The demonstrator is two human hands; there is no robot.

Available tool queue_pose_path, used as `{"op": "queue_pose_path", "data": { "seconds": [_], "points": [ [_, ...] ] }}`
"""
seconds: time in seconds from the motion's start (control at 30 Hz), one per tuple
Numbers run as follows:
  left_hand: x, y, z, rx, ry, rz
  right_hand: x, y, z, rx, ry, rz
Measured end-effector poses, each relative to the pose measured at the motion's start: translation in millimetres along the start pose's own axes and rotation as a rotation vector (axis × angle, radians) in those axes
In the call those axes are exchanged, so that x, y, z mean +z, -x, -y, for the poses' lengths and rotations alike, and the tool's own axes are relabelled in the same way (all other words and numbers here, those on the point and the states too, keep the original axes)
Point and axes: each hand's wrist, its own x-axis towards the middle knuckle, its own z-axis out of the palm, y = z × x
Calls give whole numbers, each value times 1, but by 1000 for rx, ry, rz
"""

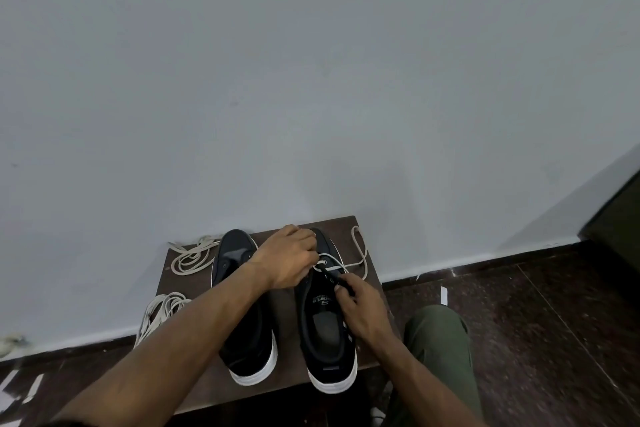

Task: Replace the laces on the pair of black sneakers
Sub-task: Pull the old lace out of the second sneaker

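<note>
Two black sneakers with white soles stand side by side on a small brown table [370, 274], toes toward the wall. The left sneaker [242, 319] has no lace. A cream lace [360, 253] runs through the lower eyelets of the right sneaker [325, 329] and trails off over the table's right side. My left hand [287, 256] reaches across and pinches the lace near the toe end of the right sneaker. My right hand [360, 308] grips the right eyelet edge of that sneaker.
A loose cream lace [190, 256] lies coiled at the table's back left corner. Another bundle of laces [159, 315] hangs off the left edge. The grey wall is right behind the table. My knee in green trousers [440, 350] is at the right, over dark floor tiles.
</note>
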Motion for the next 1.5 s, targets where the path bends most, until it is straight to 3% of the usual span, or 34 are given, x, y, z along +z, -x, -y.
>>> {"op": "queue_pose_path", "data": {
  "seconds": [0.07,0.1,0.2,0.23,0.3,0.37,0.43,0.57,0.67,0.8,0.87,0.93,1.0,1.07,1.27,1.37,1.5],
  "points": [
    [-2,-2,0,-4,-118,3,0,0,-1,5,-3,-1],
    [-3,-3,0,-88,-121,-6,1,0,-1,7,-6,-2],
    [-16,0,5,-544,-2,-24,1,0,-1,7,0,-3],
    [-16,2,7,-621,38,-15,1,-1,-2,8,10,-4],
    [-11,5,8,-547,134,13,0,-1,-2,9,26,3],
    [-4,8,5,-293,154,-39,0,-1,-2,4,27,4],
    [-2,5,-1,-78,22,-46,0,-1,0,8,13,8],
    [-5,-6,-12,-56,-156,68,1,1,1,11,24,0],
    [-14,-5,-3,-284,-168,33,1,1,0,22,20,1],
    [-28,7,25,-730,80,-215,1,1,-1,23,-5,1],
    [-24,14,30,-662,150,-228,0,1,-1,15,-3,6],
    [-16,19,23,-412,145,-179,0,2,0,8,-1,1],
    [-9,17,11,-192,57,-135,-1,2,2,3,5,0],
    [-7,8,-1,-95,-47,-68,-1,3,3,3,14,6],
    [-11,-6,-5,-178,-171,99,-1,3,3,15,12,4],
    [-15,2,3,-278,33,96,0,3,1,8,5,7],
    [-17,-1,2,-206,119,163,1,3,1,-1,14,2]
  ]
}}
